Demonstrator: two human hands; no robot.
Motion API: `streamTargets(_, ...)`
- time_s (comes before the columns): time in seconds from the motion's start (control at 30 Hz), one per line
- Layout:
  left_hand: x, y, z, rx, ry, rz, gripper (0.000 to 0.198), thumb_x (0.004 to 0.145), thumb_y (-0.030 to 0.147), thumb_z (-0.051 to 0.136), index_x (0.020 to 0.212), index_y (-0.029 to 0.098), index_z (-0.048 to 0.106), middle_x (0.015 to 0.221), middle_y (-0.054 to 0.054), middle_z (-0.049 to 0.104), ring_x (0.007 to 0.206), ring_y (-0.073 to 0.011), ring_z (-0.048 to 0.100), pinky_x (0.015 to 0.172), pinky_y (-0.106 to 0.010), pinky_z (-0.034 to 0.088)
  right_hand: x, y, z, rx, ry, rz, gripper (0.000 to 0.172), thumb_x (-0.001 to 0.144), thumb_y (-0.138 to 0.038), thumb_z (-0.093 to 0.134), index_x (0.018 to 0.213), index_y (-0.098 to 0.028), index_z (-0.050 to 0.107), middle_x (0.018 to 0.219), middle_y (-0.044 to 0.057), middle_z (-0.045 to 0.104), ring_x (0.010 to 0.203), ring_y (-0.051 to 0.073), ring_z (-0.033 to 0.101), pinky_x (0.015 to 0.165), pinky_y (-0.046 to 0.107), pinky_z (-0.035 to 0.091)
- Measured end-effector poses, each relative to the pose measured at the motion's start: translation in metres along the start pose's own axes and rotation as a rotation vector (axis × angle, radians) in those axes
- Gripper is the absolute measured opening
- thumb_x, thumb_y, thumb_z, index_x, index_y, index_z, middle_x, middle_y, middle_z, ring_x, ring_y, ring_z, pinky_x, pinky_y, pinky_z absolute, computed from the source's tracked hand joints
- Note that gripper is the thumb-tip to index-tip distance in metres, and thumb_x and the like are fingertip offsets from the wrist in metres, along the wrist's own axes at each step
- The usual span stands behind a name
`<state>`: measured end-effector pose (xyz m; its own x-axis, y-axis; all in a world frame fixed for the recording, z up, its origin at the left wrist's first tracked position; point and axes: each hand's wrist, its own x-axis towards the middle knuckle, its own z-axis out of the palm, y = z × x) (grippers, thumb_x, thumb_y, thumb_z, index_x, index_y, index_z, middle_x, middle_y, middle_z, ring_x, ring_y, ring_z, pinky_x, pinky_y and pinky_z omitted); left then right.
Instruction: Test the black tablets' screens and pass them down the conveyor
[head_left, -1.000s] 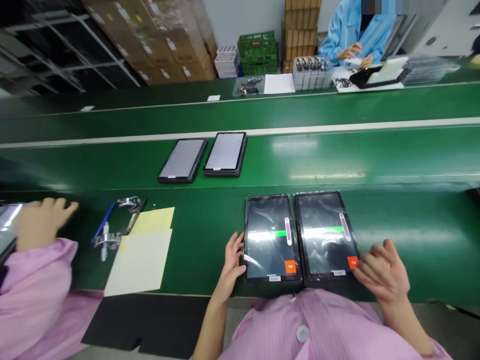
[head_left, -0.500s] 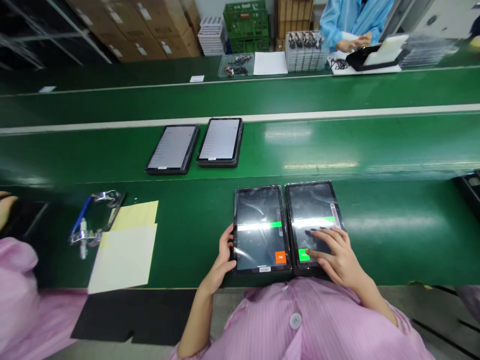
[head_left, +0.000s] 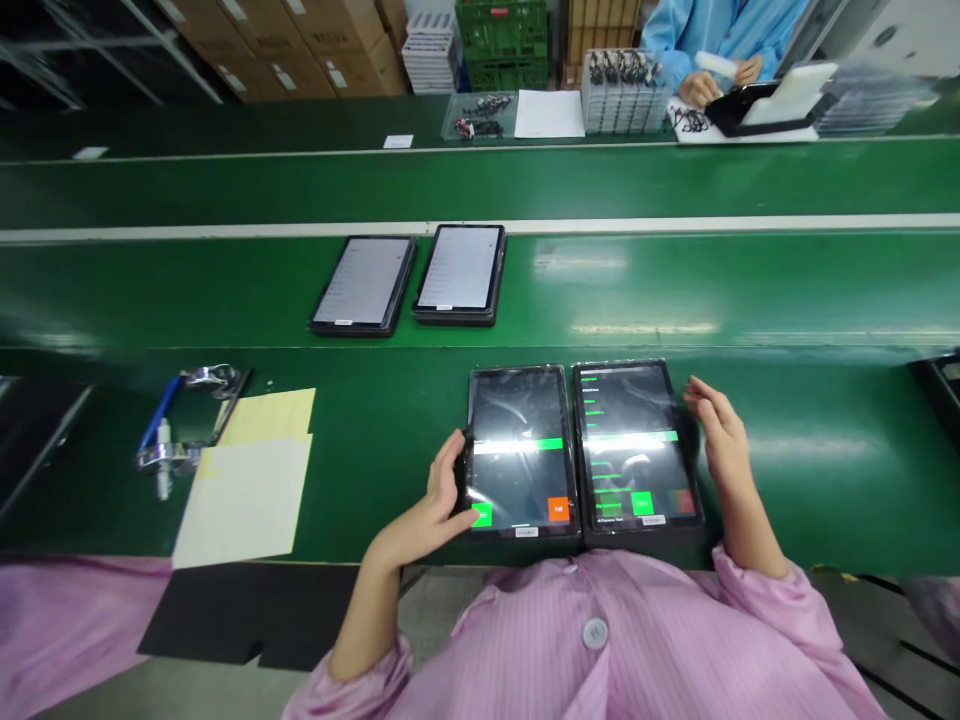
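Two dark tablets lie side by side on the green bench in front of me. My left hand is curled round the left edge of the left tablet, with its thumb on a green square at the screen's lower left corner. An orange square shows at that screen's lower right. My right hand rests against the right edge of the right tablet, fingers bent and closed on its upper right side. That screen shows a list of green bars.
Two more tablets with pale screens lie on the belt beyond. Yellow and white sheets, a blue-handled tool and a black mat are at the left. A co-worker's pink sleeve is at the lower left. A person in blue works across the line.
My right hand has left the right tablet's screen and moved to its right edge. That screen now shows a list. My left thumb has come onto the left screen's green square.
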<state>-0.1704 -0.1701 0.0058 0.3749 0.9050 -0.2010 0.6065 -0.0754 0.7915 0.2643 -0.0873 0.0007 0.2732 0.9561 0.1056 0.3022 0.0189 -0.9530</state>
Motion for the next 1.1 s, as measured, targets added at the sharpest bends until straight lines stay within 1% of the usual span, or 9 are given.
streamTargets(0.1,0.028,0.023,-0.031,0.123,0.018,0.033,0.078,0.099,0.054,0.039,0.158,0.031,-0.007,0.166,-0.015,-0.008,0.153,-0.0381,0.0,0.119,-0.063,0.015,0.018,0.012,0.013,0.097,-0.048,0.169,0.058,0.078,-0.064,0.069,0.114,-0.018,0.072,0.111,0.013,0.072,0.103,0.031,0.066,0.094,0.047,0.051)
streamTargets(0.2,0.078,0.055,-0.043,0.348,-0.019,0.086,0.063,0.1,0.054,0.037,0.157,0.033,0.018,0.167,-0.012,0.003,0.153,-0.0374,0.003,0.118,-0.067,0.007,0.023,0.016,0.019,0.114,-0.037,0.172,0.052,0.073,-0.055,0.075,0.109,-0.017,0.074,0.112,0.013,0.073,0.104,0.031,0.067,0.093,0.044,0.053)
streamTargets(0.3,0.132,0.086,-0.034,0.548,-0.061,0.16,0.056,0.1,0.052,0.04,0.152,0.031,0.035,0.167,-0.014,0.01,0.153,-0.0378,0.009,0.116,-0.07,0.001,0.023,0.018,0.017,0.113,-0.016,0.193,0.054,0.069,-0.051,0.079,0.11,-0.016,0.074,0.108,0.013,0.074,0.099,0.03,0.068,0.09,0.044,0.054)
streamTargets(0.43,0.176,0.11,-0.013,0.665,-0.147,0.208,0.05,0.1,0.053,0.038,0.136,0.023,0.055,0.153,-0.018,0.043,0.146,-0.0355,0.034,0.117,-0.069,0.002,0.025,0.022,0.016,0.105,-0.016,0.197,0.056,0.065,-0.051,0.081,0.108,-0.016,0.075,0.097,0.012,0.075,0.094,0.03,0.07,0.088,0.044,0.055)
streamTargets(0.5,0.182,0.115,-0.008,0.688,-0.184,0.201,0.05,0.101,0.054,0.036,0.129,0.019,0.06,0.145,-0.02,0.052,0.141,-0.0356,0.042,0.116,-0.07,0.003,0.026,0.022,0.018,0.123,-0.005,0.195,0.054,0.064,-0.05,0.081,0.106,-0.016,0.076,0.101,0.013,0.075,0.096,0.03,0.07,0.089,0.044,0.055)
streamTargets(0.67,0.18,0.117,-0.008,0.751,-0.195,0.233,0.048,0.1,0.053,0.038,0.126,0.02,0.062,0.143,-0.022,0.054,0.138,-0.0364,0.046,0.115,-0.071,0.008,0.022,0.019,0.024,0.159,0.033,0.211,0.054,0.064,-0.051,0.081,0.105,-0.017,0.076,0.107,0.013,0.074,0.096,0.031,0.069,0.088,0.045,0.055)
streamTargets(0.83,0.178,0.116,-0.002,0.809,-0.149,0.265,0.047,0.093,0.052,0.054,0.125,0.018,0.063,0.141,-0.023,0.056,0.136,-0.0367,0.048,0.117,-0.065,0.016,0.021,0.023,0.022,0.164,0.044,0.2,0.06,0.063,-0.053,0.082,0.111,-0.018,0.071,0.095,0.01,0.074,0.086,0.026,0.069,0.083,0.042,0.057)
streamTargets(0.93,0.178,0.115,0.003,0.789,-0.12,0.251,0.044,0.094,0.049,0.054,0.123,0.017,0.064,0.139,-0.022,0.057,0.136,-0.0354,0.048,0.118,-0.06,0.02,0.021,0.027,0.022,0.155,0.064,0.165,0.063,0.064,-0.054,0.082,0.115,-0.02,0.068,0.09,0.007,0.072,0.084,0.024,0.069,0.082,0.04,0.057)
streamTargets(1.1,0.179,0.105,0.012,0.568,-0.076,0.221,0.038,0.091,0.04,0.056,0.119,0.017,0.066,0.149,-0.023,0.047,0.141,-0.0389,0.04,0.119,-0.062,0.01,0.024,0.024,0.022,0.133,0.021,0.159,0.06,0.066,-0.055,0.081,0.114,-0.022,0.067,0.089,0.006,0.072,0.087,0.025,0.069,0.083,0.04,0.057)
